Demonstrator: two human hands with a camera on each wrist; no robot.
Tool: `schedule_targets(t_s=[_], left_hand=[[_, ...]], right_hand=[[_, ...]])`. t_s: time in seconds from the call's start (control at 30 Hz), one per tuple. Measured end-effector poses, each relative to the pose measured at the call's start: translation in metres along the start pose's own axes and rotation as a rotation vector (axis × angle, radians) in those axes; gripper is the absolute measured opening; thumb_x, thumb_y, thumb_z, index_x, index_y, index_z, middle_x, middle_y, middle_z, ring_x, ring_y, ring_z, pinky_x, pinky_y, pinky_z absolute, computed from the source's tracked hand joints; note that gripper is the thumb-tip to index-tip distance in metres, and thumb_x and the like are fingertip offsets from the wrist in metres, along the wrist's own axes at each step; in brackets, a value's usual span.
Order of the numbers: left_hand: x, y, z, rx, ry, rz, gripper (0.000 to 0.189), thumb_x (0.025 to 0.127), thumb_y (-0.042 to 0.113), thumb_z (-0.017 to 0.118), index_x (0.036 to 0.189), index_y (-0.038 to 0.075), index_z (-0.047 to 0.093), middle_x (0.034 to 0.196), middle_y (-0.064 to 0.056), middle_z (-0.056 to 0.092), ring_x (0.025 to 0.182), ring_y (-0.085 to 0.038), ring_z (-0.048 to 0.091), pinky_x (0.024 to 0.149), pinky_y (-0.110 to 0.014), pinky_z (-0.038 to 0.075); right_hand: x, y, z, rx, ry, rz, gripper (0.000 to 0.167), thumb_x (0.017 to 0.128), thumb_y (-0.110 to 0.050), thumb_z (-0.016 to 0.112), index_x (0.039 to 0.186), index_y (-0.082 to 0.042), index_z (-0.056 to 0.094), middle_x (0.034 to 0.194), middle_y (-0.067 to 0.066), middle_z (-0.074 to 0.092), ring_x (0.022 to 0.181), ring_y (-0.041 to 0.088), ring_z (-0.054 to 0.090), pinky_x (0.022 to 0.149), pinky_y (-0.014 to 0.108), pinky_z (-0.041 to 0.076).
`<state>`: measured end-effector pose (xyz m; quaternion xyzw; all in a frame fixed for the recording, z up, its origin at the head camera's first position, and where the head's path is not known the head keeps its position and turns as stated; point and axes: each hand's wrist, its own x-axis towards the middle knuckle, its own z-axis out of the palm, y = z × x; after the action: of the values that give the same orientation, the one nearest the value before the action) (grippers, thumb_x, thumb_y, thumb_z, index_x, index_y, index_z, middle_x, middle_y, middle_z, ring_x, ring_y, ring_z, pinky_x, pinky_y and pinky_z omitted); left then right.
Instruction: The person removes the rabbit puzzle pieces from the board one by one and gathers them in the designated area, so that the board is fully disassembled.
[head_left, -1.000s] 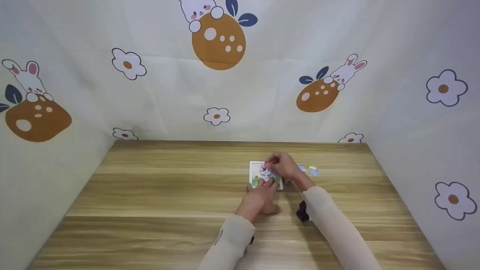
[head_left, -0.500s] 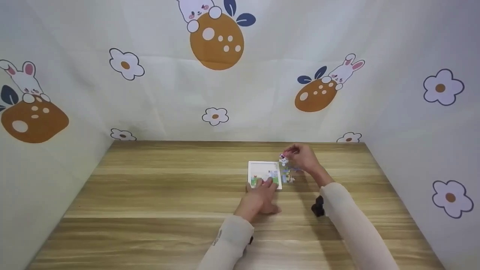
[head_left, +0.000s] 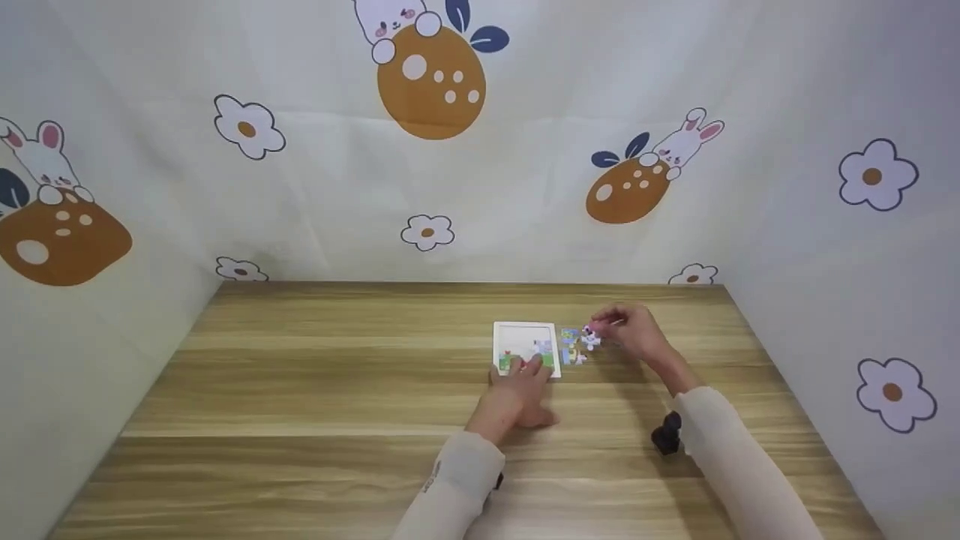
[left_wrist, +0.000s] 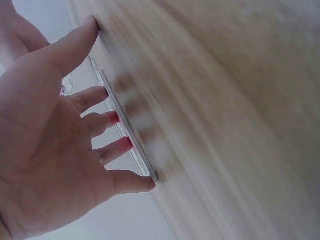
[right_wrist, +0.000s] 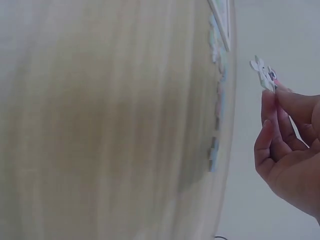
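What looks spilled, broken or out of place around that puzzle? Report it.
Nothing stands out as spilled or broken. Several puzzle pieces lie loose beside the white frame, which is only partly filled, and the right hand pinches another piece; that seems ordinary.

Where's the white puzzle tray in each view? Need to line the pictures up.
Head: white puzzle tray below and slightly right of centre, left hand on its near part.
Left wrist: white puzzle tray left of centre, seen nearly edge-on as a slanting strip by the left hand's fingertips.
Right wrist: white puzzle tray at the top edge, right of centre; only one corner shows.
Shared landmark: wood-grain table, in all three.
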<state>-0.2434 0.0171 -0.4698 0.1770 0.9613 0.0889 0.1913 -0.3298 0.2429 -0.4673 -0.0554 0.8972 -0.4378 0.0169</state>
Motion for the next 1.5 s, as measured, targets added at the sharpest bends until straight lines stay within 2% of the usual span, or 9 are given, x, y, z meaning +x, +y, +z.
schedule_targets(t_s=[0.1, 0.4, 0.7, 0.9, 1.0, 1.2, 1.5], left_hand=[[0.0, -0.001, 0.001, -0.014, -0.01, 0.0, 0.081, 0.091, 0.052, 0.067, 0.157, 0.02, 0.032, 0.168, -0.001, 0.022, 0.156, -0.029, 0.018, 0.122, -0.065, 0.021], [-0.003, -0.004, 0.0, -0.042, -0.017, 0.015, 0.08, 0.093, 0.05, 0.065, 0.158, 0.02, 0.031, 0.169, -0.001, 0.019, 0.157, -0.03, 0.014, 0.123, -0.064, 0.018], [-0.004, -0.007, 0.002, -0.074, -0.003, 0.039, 0.079, 0.093, 0.047, 0.066, 0.158, 0.019, 0.031, 0.17, -0.002, 0.019, 0.157, -0.031, 0.013, 0.124, -0.062, 0.015], [-0.009, -0.012, 0.001, -0.118, -0.033, 0.076, 0.083, 0.093, 0.045, 0.067, 0.16, 0.019, 0.026, 0.171, -0.002, 0.012, 0.158, -0.03, 0.007, 0.126, -0.059, 0.01], [-0.011, -0.016, -0.001, -0.154, -0.05, 0.098, 0.082, 0.093, 0.044, 0.067, 0.16, 0.02, 0.027, 0.171, 0.0, 0.011, 0.159, -0.028, 0.006, 0.127, -0.056, 0.009], [-0.011, -0.022, -0.001, -0.135, -0.058, 0.131, 0.079, 0.093, 0.046, 0.066, 0.159, 0.022, 0.03, 0.171, 0.002, 0.012, 0.159, -0.026, 0.008, 0.127, -0.055, 0.012], [-0.008, -0.024, -0.003, -0.116, -0.047, 0.162, 0.081, 0.091, 0.045, 0.068, 0.159, 0.022, 0.03, 0.17, 0.0, 0.015, 0.158, -0.027, 0.011, 0.126, -0.058, 0.013]], right_hand=[[-0.005, 0.006, 0.0, 0.001, -0.017, 0.019, 0.019, 0.092, -0.013, 0.072, 0.106, 0.001, 0.073, 0.101, 0.016, 0.075, 0.081, 0.012, 0.062, 0.069, 0.021, 0.051], [-0.009, 0.015, -0.001, -0.005, -0.108, 0.115, 0.014, 0.093, -0.003, 0.067, 0.106, 0.001, 0.072, 0.101, 0.012, 0.071, 0.084, 0.013, 0.06, 0.071, 0.022, 0.049], [-0.014, 0.018, 0.002, -0.04, -0.19, 0.106, 0.021, 0.09, -0.003, 0.071, 0.11, 0.003, 0.071, 0.105, 0.016, 0.073, 0.085, 0.013, 0.062, 0.075, 0.021, 0.05], [-0.016, 0.019, 0.006, -0.098, -0.176, 0.049, 0.019, 0.086, 0.0, 0.074, 0.104, 0.004, 0.072, 0.096, 0.014, 0.072, 0.082, 0.012, 0.061, 0.071, 0.02, 0.049], [-0.017, 0.018, 0.006, -0.112, -0.167, 0.045, 0.018, 0.087, 0.001, 0.072, 0.105, 0.003, 0.072, 0.097, 0.014, 0.072, 0.085, 0.015, 0.062, 0.073, 0.021, 0.049], [-0.017, 0.016, 0.007, -0.121, -0.15, 0.049, 0.019, 0.088, 0.0, 0.071, 0.106, 0.003, 0.071, 0.101, 0.017, 0.072, 0.091, 0.019, 0.065, 0.077, 0.023, 0.051], [-0.008, -0.001, 0.019, 0.005, -0.059, 0.028, 0.023, 0.088, -0.001, 0.072, 0.109, 0.007, 0.07, 0.1, 0.019, 0.072, 0.081, 0.014, 0.065, 0.068, 0.021, 0.055]])
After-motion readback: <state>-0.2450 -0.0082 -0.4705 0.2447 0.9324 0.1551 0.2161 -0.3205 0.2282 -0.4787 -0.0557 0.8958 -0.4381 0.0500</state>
